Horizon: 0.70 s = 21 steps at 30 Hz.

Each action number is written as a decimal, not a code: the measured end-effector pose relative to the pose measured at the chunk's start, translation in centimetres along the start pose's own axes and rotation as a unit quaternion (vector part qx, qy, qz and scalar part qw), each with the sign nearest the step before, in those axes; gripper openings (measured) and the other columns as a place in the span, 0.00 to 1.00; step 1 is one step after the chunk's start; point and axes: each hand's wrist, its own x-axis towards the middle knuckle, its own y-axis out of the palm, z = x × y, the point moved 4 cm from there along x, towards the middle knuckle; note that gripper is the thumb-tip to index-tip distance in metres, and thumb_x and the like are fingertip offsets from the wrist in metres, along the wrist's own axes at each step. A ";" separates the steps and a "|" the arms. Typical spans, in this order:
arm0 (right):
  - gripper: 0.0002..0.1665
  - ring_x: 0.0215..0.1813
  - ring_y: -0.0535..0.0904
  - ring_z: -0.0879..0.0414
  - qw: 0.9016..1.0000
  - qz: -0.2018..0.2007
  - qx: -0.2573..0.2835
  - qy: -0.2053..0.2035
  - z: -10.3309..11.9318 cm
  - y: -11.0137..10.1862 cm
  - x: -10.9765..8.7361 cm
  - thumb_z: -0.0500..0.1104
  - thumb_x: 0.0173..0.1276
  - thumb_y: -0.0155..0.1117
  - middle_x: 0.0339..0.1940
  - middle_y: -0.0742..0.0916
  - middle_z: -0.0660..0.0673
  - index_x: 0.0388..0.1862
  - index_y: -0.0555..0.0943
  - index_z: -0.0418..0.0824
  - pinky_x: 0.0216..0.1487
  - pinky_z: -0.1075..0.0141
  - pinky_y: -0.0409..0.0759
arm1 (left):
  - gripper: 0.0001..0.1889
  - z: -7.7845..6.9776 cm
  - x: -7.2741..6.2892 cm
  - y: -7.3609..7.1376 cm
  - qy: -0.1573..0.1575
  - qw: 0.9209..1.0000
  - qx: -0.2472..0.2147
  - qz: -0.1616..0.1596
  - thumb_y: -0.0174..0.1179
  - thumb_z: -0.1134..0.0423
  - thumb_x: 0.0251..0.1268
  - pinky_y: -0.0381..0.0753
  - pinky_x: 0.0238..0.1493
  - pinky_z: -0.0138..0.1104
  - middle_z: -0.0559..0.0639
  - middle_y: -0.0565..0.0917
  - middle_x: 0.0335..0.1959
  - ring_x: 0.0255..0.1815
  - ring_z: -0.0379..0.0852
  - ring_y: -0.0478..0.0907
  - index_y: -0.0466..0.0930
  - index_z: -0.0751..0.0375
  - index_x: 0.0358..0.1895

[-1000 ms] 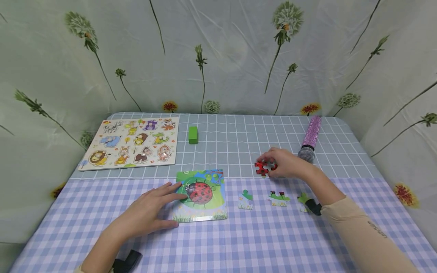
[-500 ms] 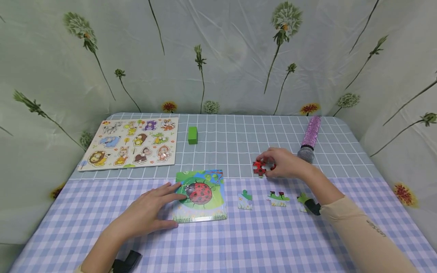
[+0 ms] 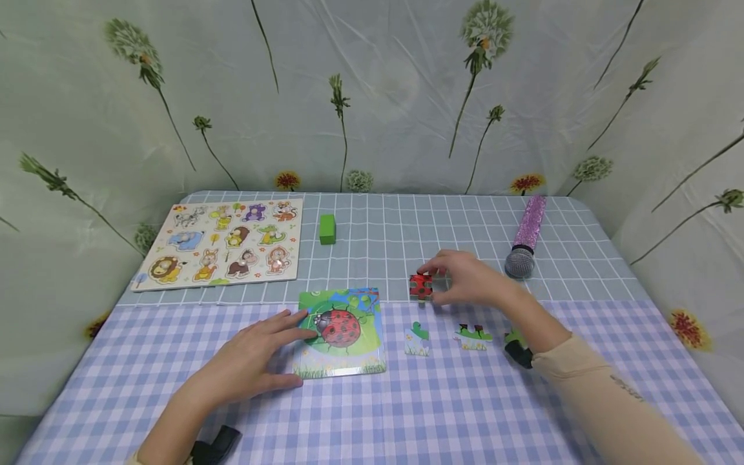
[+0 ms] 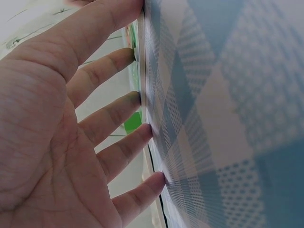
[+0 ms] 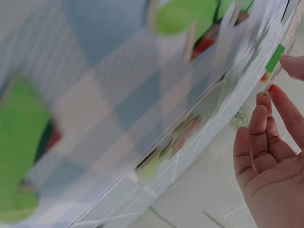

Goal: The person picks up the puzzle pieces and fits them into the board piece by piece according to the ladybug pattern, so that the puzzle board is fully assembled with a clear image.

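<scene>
Between the right hand's thumb and fingertips, a red puzzle piece seems to be pinched by its edges. The left hand has its fingers spread, with tips at the left edge of the ladybug board. For good handling, I would hold the piece flat and lift the black strap clear of the green piece. Beyond the left fingers, the animal board carries animal figures; whether the ladybug board is hollow, I cannot tell.
</scene>
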 end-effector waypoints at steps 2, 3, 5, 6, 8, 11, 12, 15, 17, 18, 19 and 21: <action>0.31 0.49 0.83 0.51 1.000 0.002 0.003 -0.005 0.6 0.2 0.2 0.42 0.59 0.79 0.49 0.88 0.47 0.63 0.88 0.42 0.50 0.57 0.82 | 0.37 0.0 0.0 0.0 0.003 1.000 0.002 -0.002 0.79 0.41 0.58 0.75 0.71 0.68 0.51 0.71 0.83 0.81 0.67 0.70 0.80 0.37 0.72; 0.30 0.49 0.83 0.51 1.000 0.003 0.005 -0.009 0.9 0.3 0.3 0.42 0.59 0.78 0.49 0.88 0.47 0.63 0.88 0.42 0.50 0.57 0.83 | 0.37 0.0 0.1 -0.1 0.003 1.000 0.002 -0.003 0.79 0.41 0.58 0.75 0.71 0.68 0.51 0.71 0.83 0.81 0.67 0.71 0.80 0.37 0.72; 0.30 0.49 0.83 0.50 1.000 0.005 0.011 -0.015 1.6 0.6 0.4 0.41 0.59 0.77 0.49 0.89 0.47 0.63 0.88 0.42 0.49 0.58 0.83 | 0.37 0.1 0.1 -0.1 0.001 1.000 0.002 -0.002 0.79 0.41 0.57 0.75 0.71 0.67 0.51 0.71 0.83 0.80 0.67 0.71 0.80 0.36 0.72; 0.30 0.49 0.83 0.51 1.000 0.006 0.012 -0.016 1.9 0.7 0.5 0.41 0.59 0.77 0.50 0.88 0.47 0.63 0.88 0.42 0.50 0.59 0.82 | 0.37 0.1 0.1 -0.1 0.001 1.000 0.002 -0.002 0.79 0.41 0.57 0.75 0.71 0.67 0.51 0.71 0.83 0.80 0.67 0.71 0.80 0.36 0.72; 0.30 0.49 0.82 0.51 1.000 0.010 0.012 -0.022 2.5 1.0 0.6 0.42 0.59 0.76 0.50 0.88 0.47 0.63 0.88 0.42 0.49 0.60 0.82 | 0.37 0.1 0.0 0.0 -0.002 1.000 0.002 0.001 0.80 0.41 0.57 0.75 0.72 0.67 0.51 0.71 0.83 0.81 0.66 0.71 0.80 0.36 0.72; 0.30 0.49 0.83 0.52 0.999 0.013 0.014 -0.030 3.4 1.4 0.8 0.42 0.59 0.75 0.50 0.88 0.49 0.63 0.88 0.43 0.50 0.61 0.82 | 0.37 0.1 0.0 -0.1 0.001 1.000 0.004 0.001 0.80 0.41 0.57 0.76 0.72 0.67 0.51 0.71 0.83 0.80 0.66 0.71 0.80 0.36 0.72; 0.30 0.50 0.83 0.52 0.999 0.013 0.017 -0.033 3.7 1.5 0.9 0.42 0.59 0.76 0.51 0.88 0.49 0.63 0.88 0.43 0.50 0.61 0.82 | 0.37 0.2 0.1 -0.1 0.002 1.000 0.005 0.000 0.80 0.41 0.57 0.76 0.72 0.67 0.51 0.71 0.83 0.80 0.66 0.71 0.80 0.36 0.72; 0.30 0.51 0.84 0.52 0.999 0.016 0.026 -0.040 4.4 2.1 1.0 0.41 0.59 0.76 0.52 0.88 0.50 0.63 0.89 0.44 0.51 0.61 0.84 | 0.37 0.2 0.1 -0.1 0.006 1.000 0.005 -0.004 0.80 0.41 0.57 0.76 0.71 0.67 0.51 0.71 0.83 0.80 0.66 0.72 0.80 0.37 0.72; 0.29 0.52 0.84 0.52 0.998 0.019 0.033 -0.045 4.8 2.5 1.2 0.41 0.60 0.77 0.52 0.88 0.50 0.63 0.89 0.44 0.52 0.62 0.84 | 0.37 0.2 0.2 0.0 0.008 1.000 0.006 -0.006 0.80 0.41 0.57 0.76 0.71 0.67 0.52 0.71 0.83 0.80 0.67 0.72 0.81 0.37 0.72; 0.29 0.52 0.84 0.52 0.998 0.021 0.037 -0.048 5.0 2.7 1.2 0.41 0.60 0.77 0.52 0.88 0.50 0.63 0.88 0.44 0.52 0.62 0.84 | 0.37 0.2 0.2 0.0 0.009 1.000 0.006 -0.006 0.80 0.41 0.57 0.76 0.71 0.67 0.52 0.71 0.83 0.80 0.67 0.72 0.81 0.37 0.72; 0.29 0.52 0.83 0.53 0.998 0.024 0.039 -0.051 5.2 2.9 1.3 0.41 0.60 0.77 0.52 0.88 0.50 0.63 0.88 0.44 0.52 0.62 0.84 | 0.37 0.2 0.2 0.0 0.008 1.000 0.006 -0.006 0.80 0.41 0.57 0.76 0.71 0.67 0.52 0.71 0.83 0.79 0.67 0.72 0.81 0.37 0.72; 0.29 0.52 0.84 0.53 0.997 0.028 0.042 -0.056 5.7 3.2 1.4 0.41 0.60 0.77 0.53 0.88 0.50 0.63 0.88 0.44 0.53 0.62 0.85 | 0.37 0.2 0.1 0.0 0.008 1.000 0.005 -0.005 0.80 0.41 0.57 0.76 0.71 0.67 0.52 0.71 0.83 0.80 0.67 0.72 0.81 0.37 0.72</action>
